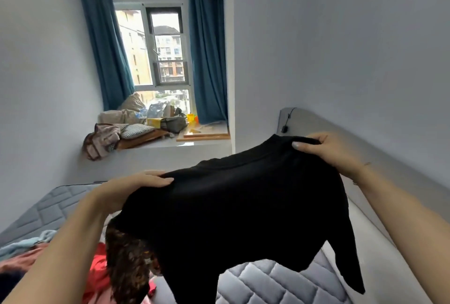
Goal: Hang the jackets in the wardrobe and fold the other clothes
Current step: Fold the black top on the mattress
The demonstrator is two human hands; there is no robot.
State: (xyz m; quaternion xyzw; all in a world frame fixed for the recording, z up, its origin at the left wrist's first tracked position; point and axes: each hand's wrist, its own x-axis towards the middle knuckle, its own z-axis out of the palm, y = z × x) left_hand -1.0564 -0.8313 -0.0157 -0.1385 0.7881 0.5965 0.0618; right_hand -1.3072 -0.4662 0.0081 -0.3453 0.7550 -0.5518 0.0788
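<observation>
Left hand (136, 185) and right hand (326, 149) apart, each gripping top edge of black top (233, 206), held up over quilted grey mattress (272, 281). Brown patterned garment (129, 260) hangs behind it, mostly hidden, perhaps furry. Clothes pile (31, 255) lower left, cut off. Window ledge (194, 144) holds cluttered bags and cushions, indistinct.
</observation>
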